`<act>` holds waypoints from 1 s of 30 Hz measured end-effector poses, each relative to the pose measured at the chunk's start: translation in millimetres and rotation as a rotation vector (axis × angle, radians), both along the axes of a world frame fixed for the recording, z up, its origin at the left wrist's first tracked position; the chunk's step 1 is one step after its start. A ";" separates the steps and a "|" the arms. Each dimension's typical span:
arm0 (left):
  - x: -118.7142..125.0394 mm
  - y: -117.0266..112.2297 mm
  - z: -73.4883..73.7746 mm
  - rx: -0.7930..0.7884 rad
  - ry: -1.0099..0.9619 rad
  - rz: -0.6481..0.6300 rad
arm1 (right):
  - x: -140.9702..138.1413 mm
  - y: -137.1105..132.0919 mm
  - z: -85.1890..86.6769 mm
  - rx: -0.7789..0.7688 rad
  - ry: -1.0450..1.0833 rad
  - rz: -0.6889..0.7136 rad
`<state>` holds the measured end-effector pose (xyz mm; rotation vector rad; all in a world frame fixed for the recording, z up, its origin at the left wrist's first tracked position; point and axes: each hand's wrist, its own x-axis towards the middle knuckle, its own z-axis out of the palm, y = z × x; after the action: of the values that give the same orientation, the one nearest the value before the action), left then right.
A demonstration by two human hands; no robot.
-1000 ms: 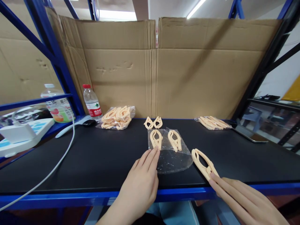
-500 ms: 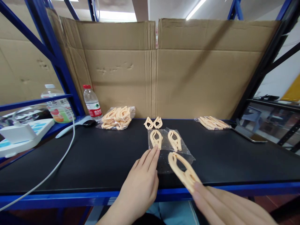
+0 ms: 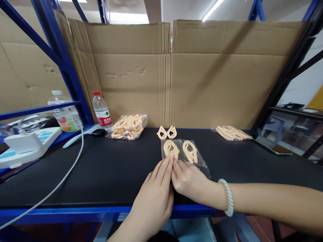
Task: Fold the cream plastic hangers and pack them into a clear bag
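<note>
Two stacked beige folding hangers (image 3: 172, 148), folded up, lie at the left side of a clear plastic bag (image 3: 202, 164) on the black tabletop. My left hand (image 3: 155, 191) has its fingers stretched out, and their tips rest on the lower end of this stack. From the right, my right hand (image 3: 189, 179) pinches the lower end of the upper hanger, its fingertips beside the left ones. Another folded hanger (image 3: 189, 152) lies on the bag to the right. Just behind the bag, two more hangers (image 3: 162, 133) sit side by side. My hands hide the bag's near part.
Bagged hangers (image 3: 128, 127) sit at back left beside a red-capped water bottle (image 3: 102, 112). Another bag of hangers (image 3: 232, 132) and a flat dark device (image 3: 271, 146) lie at right. A brush (image 3: 80, 136), power strip (image 3: 46, 141) and white cable (image 3: 75, 156) occupy the left. Cardboard (image 3: 131, 74) stands behind.
My right hand has brought its hanger left and forward, laying it over the left hanger on the bag. My left hand stays nearly in place. The view has shifted slightly.
</note>
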<state>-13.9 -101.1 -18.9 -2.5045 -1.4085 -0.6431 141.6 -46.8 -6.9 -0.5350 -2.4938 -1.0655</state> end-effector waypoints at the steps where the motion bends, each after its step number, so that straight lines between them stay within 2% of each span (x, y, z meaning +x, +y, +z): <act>1: 0.3 -0.3 0.2 -0.001 -0.004 0.002 | -1.9 4.8 -3.0 -0.026 -0.014 -0.024; 5: 1.1 -0.7 0.6 0.011 0.002 0.004 | -2.6 13.4 -14.5 -0.073 -0.005 -0.115; 8: 0.5 -0.4 -0.1 0.016 0.012 0.010 | 4.7 -6.0 -10.7 -0.103 0.023 -0.160; 10: -0.2 -0.2 -0.6 0.011 0.008 0.004 | 12.3 -27.9 3.5 -0.156 0.047 -0.112; 12: -0.5 -0.5 -0.5 0.007 0.003 -0.011 | 20.2 -42.9 25.2 -0.336 0.087 -0.057; 14: -0.2 -1.1 0.4 0.008 0.007 -0.014 | 26.8 -36.9 48.7 -0.431 0.207 -0.053; 15: 0.2 -1.6 1.1 0.010 0.011 -0.008 | 29.7 -23.6 59.2 -0.443 0.301 -0.075; 17: 1.2 -2.5 2.3 0.017 0.017 0.010 | 34.7 21.3 75.0 -0.432 0.420 -0.135; 19: 1.9 -3.3 3.1 0.024 0.017 0.017 | 38.9 80.9 82.7 -0.419 0.398 -0.166; 21: 1.9 -3.7 3.3 0.032 0.015 0.018 | 41.4 140.0 82.7 -0.480 0.297 -0.140; 23: 1.4 -3.8 3.2 0.032 0.015 0.018 | 40.7 187.0 75.2 -0.547 0.205 -0.123; 25: 0.8 -3.7 3.1 0.026 0.019 0.019 | 36.8 217.4 61.2 -0.599 0.134 -0.120; 27: 0.3 -3.7 3.1 0.017 0.030 0.020 | 31.8 233.2 43.9 -0.645 0.060 -0.104; 30: 0.1 -4.3 3.2 0.013 0.045 0.019 | 30.1 240.5 21.9 -0.676 -0.003 -0.097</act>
<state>-13.8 -105.4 -15.7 -2.4763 -1.4064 -0.5860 171.8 193.7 15.0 -0.8397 -2.8225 -0.2137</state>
